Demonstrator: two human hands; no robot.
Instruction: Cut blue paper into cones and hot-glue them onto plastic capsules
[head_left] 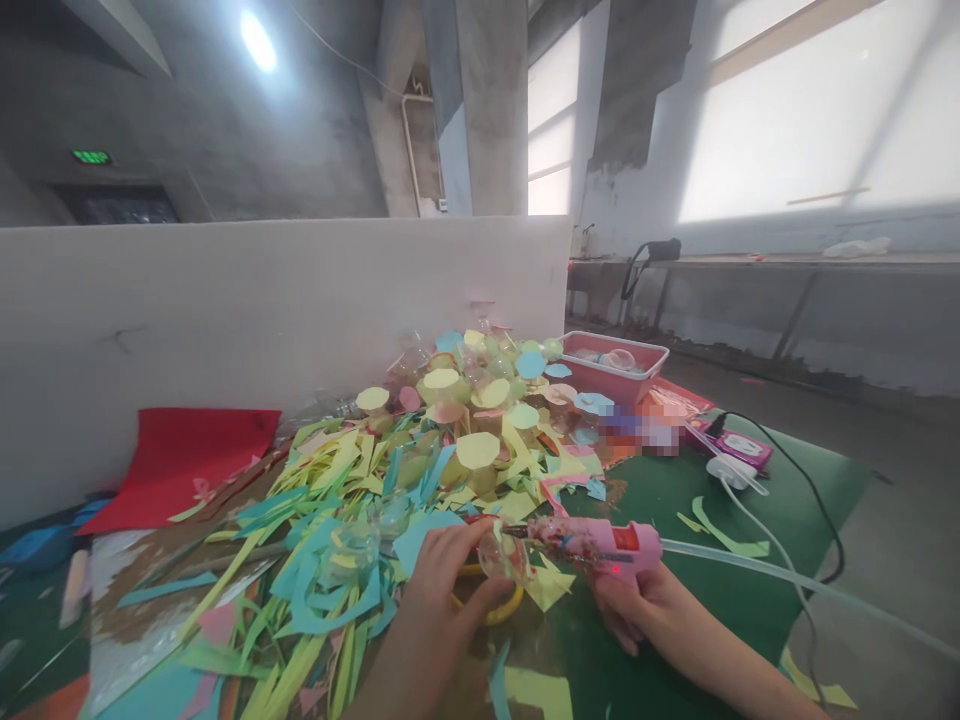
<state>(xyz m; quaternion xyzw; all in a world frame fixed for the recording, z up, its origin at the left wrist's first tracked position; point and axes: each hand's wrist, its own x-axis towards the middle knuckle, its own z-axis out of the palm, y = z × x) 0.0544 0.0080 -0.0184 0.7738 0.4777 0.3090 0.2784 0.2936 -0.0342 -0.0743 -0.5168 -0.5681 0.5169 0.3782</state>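
Observation:
My left hand is closed around a small clear plastic piece at the lower middle, thumb and fingers on its sides. My right hand grips the handle of a pink glue gun, its red light lit. The gun's dark nozzle points left and reaches the top of the clear piece; whether they touch is unclear. A long translucent glue stick sticks out of the gun's back. Below my left hand lies a yellow ring, partly hidden.
Paper scraps and paper-topped clear cups cover the table's middle and left. A pink basket, power strip and cables lie right. Red sheet at left; white panel behind.

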